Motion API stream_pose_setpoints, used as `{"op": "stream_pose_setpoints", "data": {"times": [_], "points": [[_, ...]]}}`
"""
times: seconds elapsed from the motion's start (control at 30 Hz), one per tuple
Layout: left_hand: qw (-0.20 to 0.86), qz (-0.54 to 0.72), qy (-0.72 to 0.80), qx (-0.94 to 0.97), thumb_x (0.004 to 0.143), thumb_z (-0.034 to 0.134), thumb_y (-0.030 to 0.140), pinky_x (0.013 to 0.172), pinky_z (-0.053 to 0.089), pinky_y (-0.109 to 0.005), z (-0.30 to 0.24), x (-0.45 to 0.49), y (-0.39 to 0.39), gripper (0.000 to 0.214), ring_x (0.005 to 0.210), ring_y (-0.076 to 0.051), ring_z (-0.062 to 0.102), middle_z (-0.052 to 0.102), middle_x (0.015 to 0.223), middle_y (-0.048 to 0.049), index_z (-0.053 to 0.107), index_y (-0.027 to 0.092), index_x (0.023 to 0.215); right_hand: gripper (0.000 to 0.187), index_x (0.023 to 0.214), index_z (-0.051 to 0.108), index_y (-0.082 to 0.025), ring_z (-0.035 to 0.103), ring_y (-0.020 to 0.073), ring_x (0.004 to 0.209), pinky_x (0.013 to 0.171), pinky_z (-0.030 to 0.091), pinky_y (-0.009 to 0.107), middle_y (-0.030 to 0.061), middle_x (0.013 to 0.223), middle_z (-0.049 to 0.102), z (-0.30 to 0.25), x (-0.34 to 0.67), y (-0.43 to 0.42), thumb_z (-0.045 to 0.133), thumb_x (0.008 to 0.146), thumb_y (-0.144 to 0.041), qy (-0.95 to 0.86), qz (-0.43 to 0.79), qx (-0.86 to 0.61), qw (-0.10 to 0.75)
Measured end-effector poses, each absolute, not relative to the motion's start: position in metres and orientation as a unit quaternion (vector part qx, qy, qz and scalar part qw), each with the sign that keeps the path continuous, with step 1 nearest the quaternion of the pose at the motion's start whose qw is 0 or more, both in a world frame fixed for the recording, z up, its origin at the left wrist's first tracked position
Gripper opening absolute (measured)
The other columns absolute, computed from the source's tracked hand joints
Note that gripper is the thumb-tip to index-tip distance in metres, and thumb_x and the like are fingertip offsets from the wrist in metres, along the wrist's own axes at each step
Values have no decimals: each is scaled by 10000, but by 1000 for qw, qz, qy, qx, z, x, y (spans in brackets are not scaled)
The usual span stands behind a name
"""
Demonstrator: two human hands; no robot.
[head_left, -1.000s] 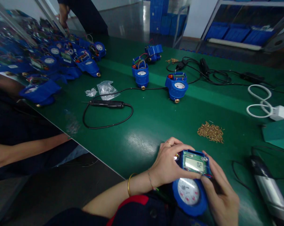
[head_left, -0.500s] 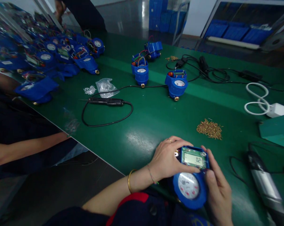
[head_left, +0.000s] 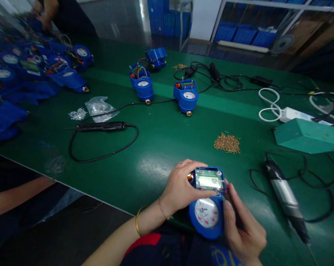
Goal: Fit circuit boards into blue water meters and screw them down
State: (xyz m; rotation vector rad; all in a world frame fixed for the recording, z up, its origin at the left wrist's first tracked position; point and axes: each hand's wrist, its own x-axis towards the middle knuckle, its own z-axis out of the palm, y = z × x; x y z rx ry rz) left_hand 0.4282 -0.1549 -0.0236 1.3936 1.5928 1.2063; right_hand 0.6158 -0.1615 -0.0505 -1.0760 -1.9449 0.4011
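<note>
I hold a blue water meter (head_left: 206,218) with a round white dial and a green circuit board carrying an LCD at the near edge of the green table (head_left: 169,147). My left hand (head_left: 182,186) wraps its left side, thumb across the board's lower edge. My right hand (head_left: 243,229) grips its right side, thumb by the board's corner where thin red wires show.
A pile of small brass screws (head_left: 227,143) lies beyond the meter. An electric screwdriver (head_left: 285,195) with black cable lies to the right, a green box (head_left: 308,136) behind it. Three blue meters (head_left: 186,98) stand mid-table, many more at the far left (head_left: 31,70). A black probe tool (head_left: 100,126) lies left. Another person's arm (head_left: 14,195) is at the left.
The view has swung to the right, so everything shifted left in frame. Both hands keep their hold on the meter, which sits slightly lower and nearer to me.
</note>
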Motion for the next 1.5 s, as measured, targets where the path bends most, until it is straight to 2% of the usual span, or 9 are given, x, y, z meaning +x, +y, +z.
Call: {"op": "stream_pose_setpoints", "data": {"times": [0.17, 0.27, 0.4, 0.57, 0.83, 1.07, 1.2, 1.33, 1.5], "points": [[359, 477, 612, 519, 596, 916, 362, 831, 506, -323, -23, 428, -156, 553, 959, -209, 647, 695, 1021, -28, 692, 215, 1080, 466, 1421, 536, -214, 724, 170, 981, 892, 569, 223, 31, 1241, 676, -52, 613, -162, 578, 960, -161, -759, 175, -466, 421], [368, 485, 608, 510, 595, 920, 341, 816, 502, -309, -24, 427, -157, 544, 941, -202, 647, 689, 1004, -25, 692, 219, 1074, 350, 1293, 652, -214, 729, 119, 930, 893, 537, 144, 11, 1154, 720, -45, 610, -158, 631, 943, -195, -736, 191, -495, 422], [371, 489, 602, 510, 596, 922, 334, 834, 495, -317, -26, 425, -157, 548, 943, -204, 647, 694, 1004, -23, 690, 222, 1079, 161, 1066, 727, -222, 707, 95, 968, 918, 532, 133, -6, 1090, 732, -29, 612, -142, 647, 927, -205, -731, 270, -464, 421], [366, 493, 599, 514, 583, 929, 329, 835, 491, -332, -27, 426, -156, 559, 949, -216, 646, 696, 1008, -31, 688, 222, 1076, 74, 910, 738, -235, 665, 64, 835, 666, 533, 84, -11, 943, 665, -16, 617, -123, 664, 906, -224, -756, 291, -449, 377], [350, 489, 605, 522, 586, 927, 330, 854, 484, -349, -27, 427, -156, 555, 969, -222, 638, 696, 1010, -23, 680, 226, 1072, 91, 979, 679, -158, 613, 84, 853, 780, 493, 168, 25, 935, 627, -26, 606, -131, 593, 950, -149, -782, 202, -432, 400], [358, 482, 601, 528, 603, 916, 325, 883, 488, -368, -26, 425, -154, 533, 979, -228, 640, 701, 1025, -33, 686, 217, 1071, 222, 1152, 635, -95, 586, 141, 1023, 892, 468, 242, 112, 1117, 576, -28, 613, -138, 496, 981, -121, -846, 144, -363, 363], [373, 506, 585, 512, 607, 915, 327, 889, 506, -360, -31, 422, -155, 547, 994, -224, 649, 691, 1051, -47, 683, 213, 1089, 290, 1239, 621, -114, 602, 141, 1027, 890, 483, 243, 111, 1159, 579, -27, 616, -132, 498, 977, -103, -860, 146, -347, 344], [354, 544, 570, 504, 563, 938, 313, 1006, 478, -379, -35, 420, -156, 565, 1134, -248, 615, 649, 1187, -87, 701, 194, 1061, 424, 1379, 542, -155, 573, 193, 1172, 961, 485, 315, 133, 1305, 551, -28, 618, -128, 515, 960, -91, -867, 185, -311, 341], [340, 543, 568, 516, 590, 923, 359, 909, 524, -350, -33, 420, -153, 539, 989, -220, 644, 665, 1035, -63, 704, 184, 1050, 556, 1463, 474, -241, 537, 248, 1268, 1043, 461, 439, 117, 1409, 530, -34, 612, -133, 599, 930, -140, -837, 231, -340, 361]]}}
